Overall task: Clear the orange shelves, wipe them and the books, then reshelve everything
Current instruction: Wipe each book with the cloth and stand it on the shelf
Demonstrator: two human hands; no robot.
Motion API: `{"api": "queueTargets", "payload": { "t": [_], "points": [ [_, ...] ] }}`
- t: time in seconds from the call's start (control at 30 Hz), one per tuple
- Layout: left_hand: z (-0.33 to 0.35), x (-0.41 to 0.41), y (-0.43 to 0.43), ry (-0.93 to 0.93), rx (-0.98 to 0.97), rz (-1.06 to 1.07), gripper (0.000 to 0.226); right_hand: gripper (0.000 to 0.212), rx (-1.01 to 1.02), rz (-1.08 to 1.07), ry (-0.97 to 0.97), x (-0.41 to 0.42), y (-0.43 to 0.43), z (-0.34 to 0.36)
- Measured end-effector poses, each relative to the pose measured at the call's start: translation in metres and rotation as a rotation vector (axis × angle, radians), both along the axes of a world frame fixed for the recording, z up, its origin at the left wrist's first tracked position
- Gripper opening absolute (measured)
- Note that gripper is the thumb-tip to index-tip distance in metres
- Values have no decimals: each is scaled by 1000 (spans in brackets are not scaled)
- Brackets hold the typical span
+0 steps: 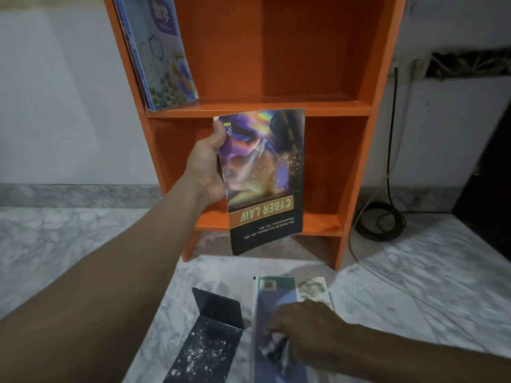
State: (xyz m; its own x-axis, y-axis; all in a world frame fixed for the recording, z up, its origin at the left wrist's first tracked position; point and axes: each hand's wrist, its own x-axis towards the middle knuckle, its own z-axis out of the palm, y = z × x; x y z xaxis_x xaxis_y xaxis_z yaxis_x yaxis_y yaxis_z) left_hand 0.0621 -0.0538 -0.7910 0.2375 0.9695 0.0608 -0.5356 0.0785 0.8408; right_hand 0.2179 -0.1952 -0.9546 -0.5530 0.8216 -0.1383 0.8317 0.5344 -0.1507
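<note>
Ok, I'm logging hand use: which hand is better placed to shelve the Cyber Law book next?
Left. The left hand grips the Cyber Law book right in front of the orange shelves, while the right hand is low, resting on the blue book lying on the floor.

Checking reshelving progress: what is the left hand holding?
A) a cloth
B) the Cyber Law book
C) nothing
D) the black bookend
B: the left hand grips the Cyber Law book by its edge, title upside down, in front of the orange shelves.
</note>
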Motion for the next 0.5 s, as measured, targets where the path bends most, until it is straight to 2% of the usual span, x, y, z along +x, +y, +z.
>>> {"api": "queueTargets", "payload": {
  "t": [0.03,0.13,0.2,0.27,0.3,0.4,0.43,0.5],
  "points": [
    [0,3,3,-30,-1,28,51,37,-128,-63,42,1,-1,2],
    [-5,9,6,-71,-42,108,45,21,-276,-212,192,10,9,22],
    [-11,12,9,-30,-61,161,37,32,-436,-283,268,20,20,24],
    [-18,13,15,27,-77,201,35,22,-544,-298,225,24,26,8],
    [-22,13,17,53,-85,222,35,24,-538,-308,177,27,28,-6],
    [-29,14,22,121,-103,278,34,50,-442,-372,-32,35,29,-51],
    [-31,15,24,143,-107,298,33,59,-387,-384,-15,36,30,-54],
    [-35,15,28,163,-112,333,33,69,-284,-373,198,35,33,-45]
  ]
}}
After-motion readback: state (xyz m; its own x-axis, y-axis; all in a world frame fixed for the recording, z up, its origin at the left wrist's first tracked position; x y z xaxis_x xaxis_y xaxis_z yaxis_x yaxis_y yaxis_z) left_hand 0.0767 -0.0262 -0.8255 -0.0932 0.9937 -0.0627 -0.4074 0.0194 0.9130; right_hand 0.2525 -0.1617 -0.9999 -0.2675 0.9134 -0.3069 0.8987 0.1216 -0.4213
